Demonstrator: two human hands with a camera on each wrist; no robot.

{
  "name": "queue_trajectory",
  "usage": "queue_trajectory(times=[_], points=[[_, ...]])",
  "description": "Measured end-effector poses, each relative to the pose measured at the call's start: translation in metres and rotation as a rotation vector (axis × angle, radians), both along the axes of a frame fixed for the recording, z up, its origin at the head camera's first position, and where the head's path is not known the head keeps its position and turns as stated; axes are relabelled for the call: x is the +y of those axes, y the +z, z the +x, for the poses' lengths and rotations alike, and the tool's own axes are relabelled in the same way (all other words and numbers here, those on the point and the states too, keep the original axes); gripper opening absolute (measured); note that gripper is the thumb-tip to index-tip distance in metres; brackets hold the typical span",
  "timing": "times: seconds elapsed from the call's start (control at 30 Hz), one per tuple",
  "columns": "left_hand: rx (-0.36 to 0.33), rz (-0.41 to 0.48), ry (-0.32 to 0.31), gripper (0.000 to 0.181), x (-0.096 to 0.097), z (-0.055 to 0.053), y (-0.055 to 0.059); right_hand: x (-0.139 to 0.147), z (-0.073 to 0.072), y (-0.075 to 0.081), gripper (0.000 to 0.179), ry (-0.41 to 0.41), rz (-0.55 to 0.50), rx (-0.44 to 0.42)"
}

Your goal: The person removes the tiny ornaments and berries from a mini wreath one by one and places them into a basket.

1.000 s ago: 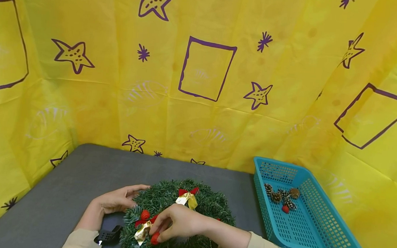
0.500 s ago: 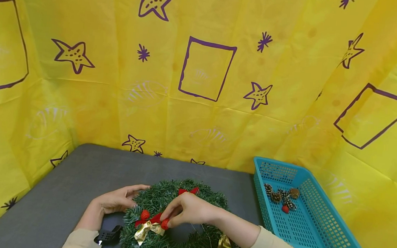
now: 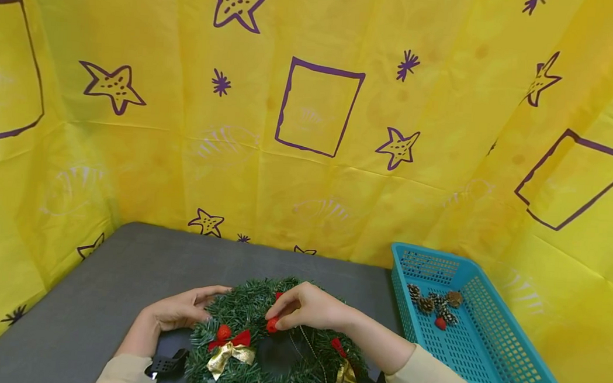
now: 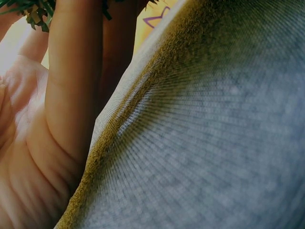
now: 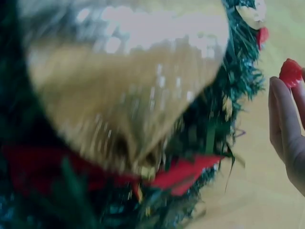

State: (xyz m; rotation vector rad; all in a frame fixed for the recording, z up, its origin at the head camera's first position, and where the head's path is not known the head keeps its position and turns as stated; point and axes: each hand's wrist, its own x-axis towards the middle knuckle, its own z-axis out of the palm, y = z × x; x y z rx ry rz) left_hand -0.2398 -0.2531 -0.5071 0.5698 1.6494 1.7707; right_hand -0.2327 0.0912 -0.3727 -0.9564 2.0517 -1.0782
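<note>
A green Christmas wreath (image 3: pixel 247 302) with red and gold bows lies on the grey table. My left hand (image 3: pixel 180 310) holds its outer left edge; in the left wrist view greenery shows at the fingertips. My right hand (image 3: pixel 310 309) pinches a small red berry (image 3: pixel 272 325) between thumb and fingertips, over the inner far edge of the wreath's hole. The right wrist view shows the berry (image 5: pixel 289 73) at the fingertips, apart from the greenery there. A gold bow (image 3: pixel 230 354) sits on the wreath's left side, with another red berry (image 3: pixel 223 332) just above it.
A turquoise basket (image 3: pixel 485 375) stands at the right, holding several pine cones (image 3: pixel 426 305) and a red berry (image 3: pixel 440 323). A second gold bow (image 3: pixel 346 377) is on the wreath's right. Yellow printed cloth (image 3: pixel 317 186) hangs behind the table.
My right hand has moved up and right with the red berry, from beside the left gold bow to the far side of the wreath's hole. My left hand has stayed in place.
</note>
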Motion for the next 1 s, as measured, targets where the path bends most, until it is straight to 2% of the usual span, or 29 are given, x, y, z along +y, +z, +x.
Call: queue_trajectory(times=[0.13,0.43,0.6,1.0], points=[[0.009,0.011,0.001,0.064,0.0,0.002,0.001,0.009,-0.004,0.002,0.026,-0.017,-0.007,-0.015],[-0.004,-0.002,0.009,0.065,0.0,0.003,0.001,0.028,-0.018,0.007,0.025,-0.106,-0.014,0.027],[-0.007,-0.004,0.007,0.065,0.002,0.002,0.002,0.047,-0.025,0.007,0.027,-0.127,-0.024,0.056],[-0.005,0.015,0.009,0.065,0.002,0.005,0.004,0.098,-0.04,0.014,0.033,-0.278,-0.061,0.079]])
